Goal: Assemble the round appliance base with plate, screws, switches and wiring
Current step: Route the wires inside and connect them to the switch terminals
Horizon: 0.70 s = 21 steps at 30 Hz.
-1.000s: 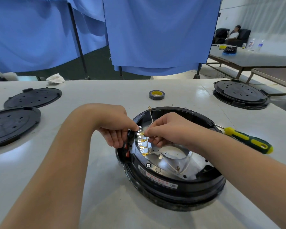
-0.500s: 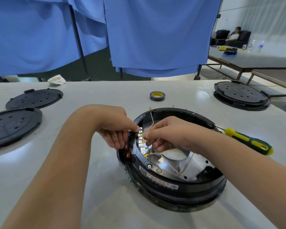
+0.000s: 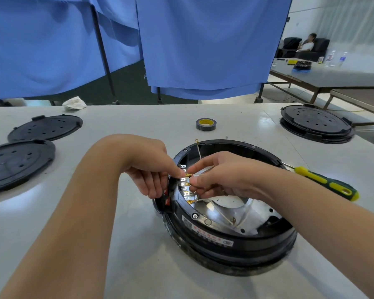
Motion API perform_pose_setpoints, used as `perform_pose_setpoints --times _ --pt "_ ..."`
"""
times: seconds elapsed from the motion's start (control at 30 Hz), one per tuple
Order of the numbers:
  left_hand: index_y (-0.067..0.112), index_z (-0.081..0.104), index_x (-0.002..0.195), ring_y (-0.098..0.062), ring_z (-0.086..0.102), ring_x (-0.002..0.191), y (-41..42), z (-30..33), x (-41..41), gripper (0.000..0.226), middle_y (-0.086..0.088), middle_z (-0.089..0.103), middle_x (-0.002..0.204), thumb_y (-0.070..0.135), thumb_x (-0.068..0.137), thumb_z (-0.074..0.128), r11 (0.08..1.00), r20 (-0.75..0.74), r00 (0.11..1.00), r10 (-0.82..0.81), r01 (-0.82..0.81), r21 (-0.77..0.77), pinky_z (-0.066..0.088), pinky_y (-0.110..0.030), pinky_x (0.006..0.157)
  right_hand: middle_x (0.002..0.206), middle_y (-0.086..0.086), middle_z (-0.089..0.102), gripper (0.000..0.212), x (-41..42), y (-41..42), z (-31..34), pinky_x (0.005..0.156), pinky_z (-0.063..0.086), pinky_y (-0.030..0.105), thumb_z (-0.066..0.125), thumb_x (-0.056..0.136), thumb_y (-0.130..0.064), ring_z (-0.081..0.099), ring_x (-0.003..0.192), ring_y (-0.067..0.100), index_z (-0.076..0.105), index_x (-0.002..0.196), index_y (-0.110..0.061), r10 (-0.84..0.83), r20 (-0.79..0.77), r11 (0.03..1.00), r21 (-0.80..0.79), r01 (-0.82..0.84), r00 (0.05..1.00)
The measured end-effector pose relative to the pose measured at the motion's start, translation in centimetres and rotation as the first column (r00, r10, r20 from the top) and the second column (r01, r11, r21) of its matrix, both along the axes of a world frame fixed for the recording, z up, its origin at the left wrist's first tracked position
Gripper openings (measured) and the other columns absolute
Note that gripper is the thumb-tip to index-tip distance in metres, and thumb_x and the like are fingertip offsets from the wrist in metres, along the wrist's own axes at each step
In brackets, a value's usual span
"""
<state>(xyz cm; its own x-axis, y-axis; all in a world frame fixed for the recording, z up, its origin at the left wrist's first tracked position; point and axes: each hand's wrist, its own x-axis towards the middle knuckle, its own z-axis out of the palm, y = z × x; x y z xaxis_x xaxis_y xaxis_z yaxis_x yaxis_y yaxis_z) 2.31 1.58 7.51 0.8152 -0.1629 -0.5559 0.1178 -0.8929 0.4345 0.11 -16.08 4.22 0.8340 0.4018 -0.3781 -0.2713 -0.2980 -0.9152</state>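
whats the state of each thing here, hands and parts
left hand: gripping the switch block at the base's rim
right hand: pinching a wire connector at the terminals
appliance base: open, metal plate showing inside
screwdriver: lying unused on the table
tape roll: lying flat, untouched

An assembly workshop: a long pale grey worktop [image 3: 138, 244] carries black round perforated plastic covers [image 3: 45, 127], a yellow-and-green-handled screwdriver [image 3: 326, 183] and a black tape roll [image 3: 206, 124]; blue cloth partitions [image 3: 203, 46] hang behind the worktop.
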Motion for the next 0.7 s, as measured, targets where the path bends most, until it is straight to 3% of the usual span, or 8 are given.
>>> perform_pose_setpoints --times 0.53,0.7 --pt "0.0 0.068 0.067 -0.018 0.067 0.049 0.11 0.07 0.0 0.048 -0.013 0.072 0.063 0.042 0.09 0.064 0.999 -0.015 1.0 -0.017 0.016 -0.028 0.051 -0.021 0.045 0.069 0.006 0.072 0.011 0.28 0.28 -0.15 0.062 0.058 0.022 0.067 0.086 -0.002 0.066 0.057 0.009 0.064 0.095 -0.008 0.02 -0.005 1.0 0.015 -0.02 1.0" --pt "0.001 0.067 0.067 -0.018 0.067 0.048 0.29 0.06 0.0 0.048 -0.013 0.071 0.062 0.042 0.091 0.063 0.999 -0.021 1.0 -0.015 0.014 -0.042 0.051 -0.021 0.045 0.067 0.009 0.07 0.004 0.59 0.37 -0.23 0.053 0.055 0.021 0.063 0.089 -0.007 0.062 0.052 0.011 0.065 0.089 -0.003 -0.013 0.007 1.0 -0.012 0.013 1.0"
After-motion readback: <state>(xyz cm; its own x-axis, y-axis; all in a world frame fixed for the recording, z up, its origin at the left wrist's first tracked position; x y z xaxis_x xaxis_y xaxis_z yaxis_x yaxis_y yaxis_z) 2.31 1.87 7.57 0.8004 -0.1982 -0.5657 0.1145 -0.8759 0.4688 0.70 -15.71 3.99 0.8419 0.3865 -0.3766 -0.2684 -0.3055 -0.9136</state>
